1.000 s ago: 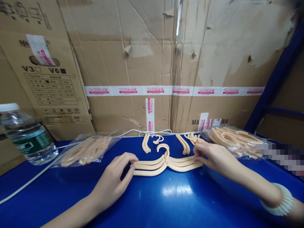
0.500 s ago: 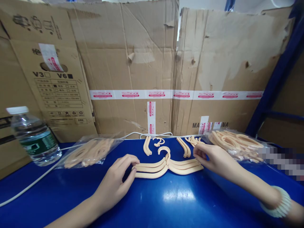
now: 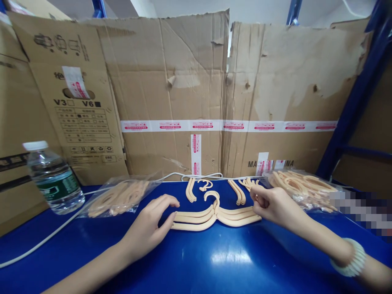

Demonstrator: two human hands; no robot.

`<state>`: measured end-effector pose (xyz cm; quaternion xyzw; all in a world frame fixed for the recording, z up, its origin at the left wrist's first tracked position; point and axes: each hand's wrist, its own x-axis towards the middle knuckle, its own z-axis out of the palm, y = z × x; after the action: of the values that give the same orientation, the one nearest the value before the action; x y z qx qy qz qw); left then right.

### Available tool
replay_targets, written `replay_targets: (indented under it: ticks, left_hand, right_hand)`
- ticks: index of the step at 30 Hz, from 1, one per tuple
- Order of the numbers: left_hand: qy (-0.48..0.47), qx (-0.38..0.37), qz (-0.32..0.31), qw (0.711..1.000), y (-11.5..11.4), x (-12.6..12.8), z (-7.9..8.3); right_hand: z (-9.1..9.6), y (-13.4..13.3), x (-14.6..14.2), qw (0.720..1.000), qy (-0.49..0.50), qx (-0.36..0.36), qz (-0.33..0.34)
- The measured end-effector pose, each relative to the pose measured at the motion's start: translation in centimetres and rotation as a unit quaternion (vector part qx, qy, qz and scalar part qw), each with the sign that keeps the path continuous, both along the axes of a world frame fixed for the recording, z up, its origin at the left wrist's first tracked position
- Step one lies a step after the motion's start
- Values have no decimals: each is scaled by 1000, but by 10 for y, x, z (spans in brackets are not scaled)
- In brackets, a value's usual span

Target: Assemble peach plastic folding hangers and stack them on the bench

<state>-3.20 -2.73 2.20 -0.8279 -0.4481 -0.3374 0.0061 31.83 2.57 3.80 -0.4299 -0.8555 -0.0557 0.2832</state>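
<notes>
A cream plastic folding clothes hanger (image 3: 197,225) lies in the middle of the blue table, its hook pointing away from me and its arms in stacked layers. At its left end is my left hand (image 3: 150,226), open, thumb tip at the arm's end and index finger lifted apart from it. My right hand (image 3: 272,206) is closed at the right end, fingers curled towards the thumb; whether they grip the hanger or a small part is hidden. Behind lie loose hanger arms (image 3: 190,191), more arms (image 3: 237,192), small hooks (image 3: 206,185) and several pieces (image 3: 248,183) beside my right fingers.
A clear bag of hanger parts (image 3: 118,198) lies at left, and another bag (image 3: 301,190) at right. A water bottle (image 3: 55,179) stands far left. A white cable (image 3: 39,249) crosses the table (image 3: 196,261). Cardboard sheets (image 3: 171,98) wall off the back.
My left index finger has lifted off the hanger's end. My right fingers have curled tighter at the right end. The view has tilted up slightly.
</notes>
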Motion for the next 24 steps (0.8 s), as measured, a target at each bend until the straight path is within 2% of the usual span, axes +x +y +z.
replay_targets:
  ticks: [6, 12, 18, 24]
  left_hand:
    - [65, -29, -26, 997, 17, 2, 20]
    - [154, -65, -85, 982, 62, 13, 34]
    - [232, -77, -105, 964, 96, 15, 31]
    - [259, -73, -102, 958, 99, 13, 23]
  right_hand:
    - [13, 16, -18, 1000, -1, -16, 1]
    - [20, 53, -64, 997, -34, -60, 32]
    - [18, 91, -103, 981, -100, -135, 101]
    - [15, 116, -119, 961, -132, -197, 143]
